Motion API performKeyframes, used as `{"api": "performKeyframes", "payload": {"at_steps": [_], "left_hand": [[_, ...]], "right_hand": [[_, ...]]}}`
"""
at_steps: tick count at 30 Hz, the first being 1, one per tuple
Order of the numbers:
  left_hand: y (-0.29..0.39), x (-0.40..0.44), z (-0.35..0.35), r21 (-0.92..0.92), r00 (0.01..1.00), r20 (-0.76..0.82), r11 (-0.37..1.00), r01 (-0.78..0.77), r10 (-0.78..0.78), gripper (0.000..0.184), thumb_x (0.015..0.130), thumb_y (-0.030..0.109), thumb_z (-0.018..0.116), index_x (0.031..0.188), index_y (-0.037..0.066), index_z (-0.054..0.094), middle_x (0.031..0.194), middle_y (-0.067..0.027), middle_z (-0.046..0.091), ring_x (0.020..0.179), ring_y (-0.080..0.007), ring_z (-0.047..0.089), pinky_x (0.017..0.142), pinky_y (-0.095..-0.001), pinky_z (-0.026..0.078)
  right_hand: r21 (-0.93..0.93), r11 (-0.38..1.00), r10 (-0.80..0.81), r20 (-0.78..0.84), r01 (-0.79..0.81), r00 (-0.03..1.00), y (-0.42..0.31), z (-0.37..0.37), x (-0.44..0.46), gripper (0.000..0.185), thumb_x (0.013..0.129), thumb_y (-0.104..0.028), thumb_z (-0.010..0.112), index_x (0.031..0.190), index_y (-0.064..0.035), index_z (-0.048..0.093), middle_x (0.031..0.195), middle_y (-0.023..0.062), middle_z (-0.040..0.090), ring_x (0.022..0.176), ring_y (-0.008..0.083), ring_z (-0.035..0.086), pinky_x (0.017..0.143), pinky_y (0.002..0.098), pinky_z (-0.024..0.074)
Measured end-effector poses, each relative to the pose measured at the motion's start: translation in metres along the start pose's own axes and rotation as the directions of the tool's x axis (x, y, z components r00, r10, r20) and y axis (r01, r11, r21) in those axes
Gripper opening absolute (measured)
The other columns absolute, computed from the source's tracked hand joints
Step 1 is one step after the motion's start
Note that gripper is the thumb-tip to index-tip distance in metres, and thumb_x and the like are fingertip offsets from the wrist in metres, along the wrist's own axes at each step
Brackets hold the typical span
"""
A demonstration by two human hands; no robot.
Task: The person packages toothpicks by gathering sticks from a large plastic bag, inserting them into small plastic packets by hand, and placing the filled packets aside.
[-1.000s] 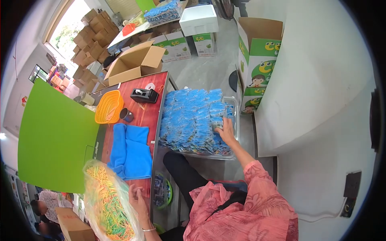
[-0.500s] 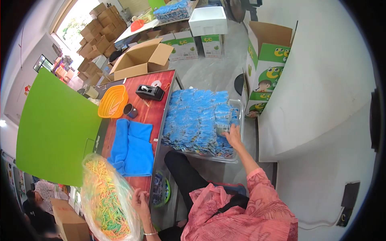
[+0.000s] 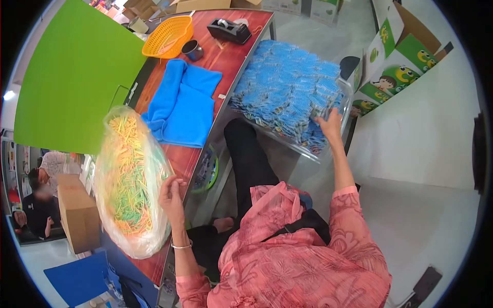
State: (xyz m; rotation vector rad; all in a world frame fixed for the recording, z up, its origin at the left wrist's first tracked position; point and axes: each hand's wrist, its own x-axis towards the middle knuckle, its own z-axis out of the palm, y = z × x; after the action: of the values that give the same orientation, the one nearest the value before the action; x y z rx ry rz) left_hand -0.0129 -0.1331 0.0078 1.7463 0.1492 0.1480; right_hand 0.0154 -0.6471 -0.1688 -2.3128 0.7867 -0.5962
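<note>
mostly in neat rows, one edge uneven

blue packets [image 3: 287, 82] lie in tight rows across most of the clear tray [image 3: 347, 102] beside the table [image 3: 226, 56]; the edge at the right hand [image 3: 332, 126] looks less even. whether its fingers grip a packet, i cannot tell. the left hand [image 3: 173, 199], fingers loosely parted, apparently empty, is beside a bag [image 3: 141, 250] of loose coloured sticks [image 3: 131, 174].

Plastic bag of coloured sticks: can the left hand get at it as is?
Likely yes: the left hand is close beside the plastic bag, with nothing visible between them. Can't tell whether film covers the coloured sticks.
</note>
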Motion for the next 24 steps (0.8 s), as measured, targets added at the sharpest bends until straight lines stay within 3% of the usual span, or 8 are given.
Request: {"api": "performKeyframes", "payload": {"at_steps": [7, 13, 16, 19, 22, 24], "left_hand": [[0.006, -0.009, -0.033, 0.11, 0.99, -0.12, 0.992, -0.063, 0.076, 0.021, 0.101, 0.007, 0.056, 0.119, -0.002, 0.063, 0.098, -0.0065, 0.067, 0.087, -0.0126, 0.065, 0.08, -0.0253, 0.05], [0.014, -0.018, -0.04, 0.161, 0.977, -0.196, 0.986, -0.054, 0.086, 0.021, 0.101, 0.009, 0.056, 0.119, -0.001, 0.063, 0.1, -0.0061, 0.067, 0.089, -0.0125, 0.065, 0.079, -0.0251, 0.048], [0.017, -0.024, -0.047, 0.146, 0.964, -0.245, 0.987, -0.07, 0.104, 0.021, 0.101, 0.009, 0.056, 0.119, 0.0, 0.063, 0.101, -0.0063, 0.067, 0.089, -0.0133, 0.065, 0.079, -0.0255, 0.049], [0.015, -0.031, -0.063, 0.141, 0.945, -0.298, 0.985, -0.097, 0.136, 0.021, 0.101, 0.01, 0.057, 0.119, 0.001, 0.063, 0.101, -0.0063, 0.068, 0.088, -0.0139, 0.066, 0.078, -0.0257, 0.049], [0.011, -0.043, -0.079, 0.132, 0.918, -0.378, 0.988, -0.08, 0.124, 0.021, 0.101, 0.01, 0.057, 0.119, 0.0, 0.063, 0.1, -0.0062, 0.068, 0.087, -0.0137, 0.066, 0.076, -0.0253, 0.048], [0.003, -0.049, -0.094, 0.114, 0.894, -0.43, 0.99, -0.087, 0.128, 0.02, 0.1, 0.009, 0.057, 0.117, 0.0, 0.064, 0.098, -0.0057, 0.068, 0.084, -0.0129, 0.066, 0.073, -0.0242, 0.048]], "right_hand": [[0.138, 0.989, 0.043, -0.003, -0.043, 0.999, -0.009, 0.007, 0.008, 0.047, 0.075, -0.029, 0.082, 0.095, 0.0025, 0.052, 0.085, 0.0197, 0.058, 0.08, 0.0375, 0.057, 0.072, 0.047, 0.0437], [0.129, 0.989, 0.058, 0.107, -0.071, 0.993, -0.005, -0.001, 0.01, 0.05, 0.075, -0.03, 0.082, 0.101, 0.0026, 0.054, 0.089, 0.0202, 0.059, 0.084, 0.0378, 0.058, 0.074, 0.0462, 0.045], [0.021, 0.998, -0.063, -0.12, 0.066, 0.991, -0.015, -0.017, -0.004, 0.049, 0.077, -0.028, 0.081, 0.106, 0.002, 0.056, 0.091, 0.0195, 0.06, 0.088, 0.0365, 0.058, 0.077, 0.0447, 0.0459], [0.104, 0.993, -0.042, -0.173, 0.06, 0.984, -0.046, -0.04, -0.014, 0.036, 0.082, -0.021, 0.078, 0.104, -0.0005, 0.059, 0.083, 0.0146, 0.061, 0.08, 0.0287, 0.06, 0.073, 0.0399, 0.0476], [0.358, 0.933, -0.056, 0.023, 0.044, 0.998, -0.088, -0.048, -0.025, 0.018, 0.086, -0.013, 0.073, 0.096, -0.0021, 0.063, 0.076, 0.0094, 0.061, 0.069, 0.0199, 0.059, 0.065, 0.0341, 0.0475], [0.423, 0.894, -0.2, 0.086, 0.146, 0.976, -0.118, -0.044, -0.035, 0.01, 0.087, -0.008, 0.071, 0.092, -0.0017, 0.064, 0.074, 0.0078, 0.062, 0.063, 0.0169, 0.057, 0.061, 0.0315, 0.0463]]}}
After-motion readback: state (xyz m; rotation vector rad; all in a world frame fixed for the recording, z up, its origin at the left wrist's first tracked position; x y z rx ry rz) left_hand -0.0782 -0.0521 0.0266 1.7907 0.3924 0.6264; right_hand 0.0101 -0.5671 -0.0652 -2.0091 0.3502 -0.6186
